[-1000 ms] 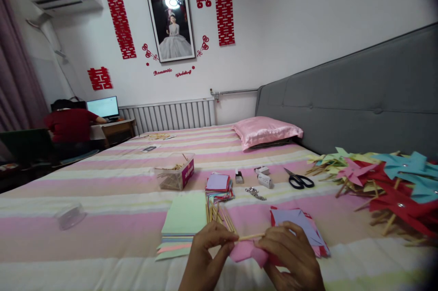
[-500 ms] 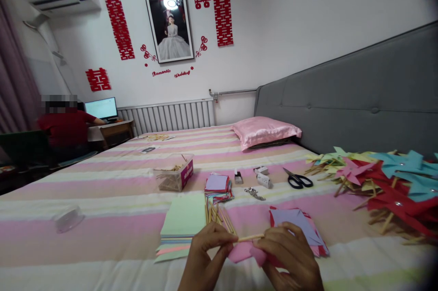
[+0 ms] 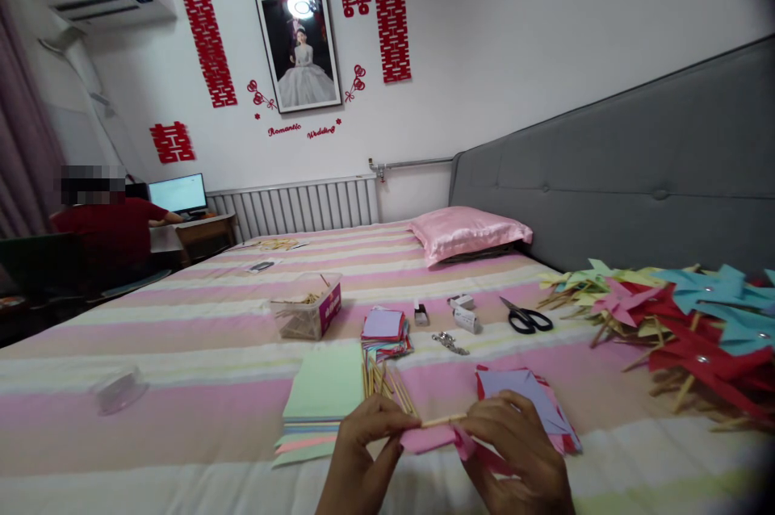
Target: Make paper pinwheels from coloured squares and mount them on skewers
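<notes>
Low in the middle of the head view, my left hand (image 3: 368,450) pinches one end of a thin wooden stick (image 3: 444,420). My right hand (image 3: 524,450) is closed around the stick's other end and a pink paper pinwheel (image 3: 429,440), whose paper is bent and partly hidden by the fingers. The stick lies nearly level along the paper's upper edge. Just beyond my left hand are loose wooden sticks (image 3: 396,387) and a stack of coloured paper (image 3: 330,386). Close behind my right hand sits a pile of cut paper squares (image 3: 526,402), purple on top.
A clear box of sticks (image 3: 303,313), smaller paper squares (image 3: 385,325), small metal pieces (image 3: 450,342), little boxes (image 3: 465,317) and black-handled scissors (image 3: 525,316) lie on the striped bed. Finished pinwheels (image 3: 684,321) are heaped at right. A person (image 3: 109,228) sits at a computer far left.
The pink paper has shifted and folded differently between my hands, with more of it spread under the stick. Both hands keep nearly the same place and grip.
</notes>
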The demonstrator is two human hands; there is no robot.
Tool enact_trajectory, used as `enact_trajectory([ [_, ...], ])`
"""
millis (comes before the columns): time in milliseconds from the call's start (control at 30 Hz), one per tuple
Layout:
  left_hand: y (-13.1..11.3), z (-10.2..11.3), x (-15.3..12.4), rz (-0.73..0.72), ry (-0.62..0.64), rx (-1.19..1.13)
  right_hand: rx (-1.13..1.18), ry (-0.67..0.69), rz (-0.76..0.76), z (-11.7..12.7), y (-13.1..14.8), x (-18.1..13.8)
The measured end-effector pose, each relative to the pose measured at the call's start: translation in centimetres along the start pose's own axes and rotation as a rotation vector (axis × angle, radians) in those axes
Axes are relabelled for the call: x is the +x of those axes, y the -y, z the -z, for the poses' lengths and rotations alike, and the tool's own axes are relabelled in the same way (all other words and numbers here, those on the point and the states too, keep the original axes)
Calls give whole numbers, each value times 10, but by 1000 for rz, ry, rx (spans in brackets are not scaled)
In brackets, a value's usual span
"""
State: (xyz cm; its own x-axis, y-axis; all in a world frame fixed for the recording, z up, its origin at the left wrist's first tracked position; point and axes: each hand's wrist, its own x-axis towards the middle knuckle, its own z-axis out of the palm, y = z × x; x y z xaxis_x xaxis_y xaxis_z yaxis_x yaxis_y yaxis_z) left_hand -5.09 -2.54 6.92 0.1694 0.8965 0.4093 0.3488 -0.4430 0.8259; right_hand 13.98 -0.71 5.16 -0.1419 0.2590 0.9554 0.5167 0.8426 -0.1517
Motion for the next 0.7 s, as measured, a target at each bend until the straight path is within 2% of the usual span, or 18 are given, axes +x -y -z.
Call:
enact_trajectory([
  [300,-2,-2,2,4,17,-3,30,-34,-152,-4,0,-5],
  [367,-2,-3,2,-2,8,-18,34,-45,-135,-4,0,-4],
  [567,0,-3,1,31,-30,-28,5,-29,43,-2,5,3],
  [700,3,-5,1,7,-51,-45,52,-52,63,-2,7,4],
])
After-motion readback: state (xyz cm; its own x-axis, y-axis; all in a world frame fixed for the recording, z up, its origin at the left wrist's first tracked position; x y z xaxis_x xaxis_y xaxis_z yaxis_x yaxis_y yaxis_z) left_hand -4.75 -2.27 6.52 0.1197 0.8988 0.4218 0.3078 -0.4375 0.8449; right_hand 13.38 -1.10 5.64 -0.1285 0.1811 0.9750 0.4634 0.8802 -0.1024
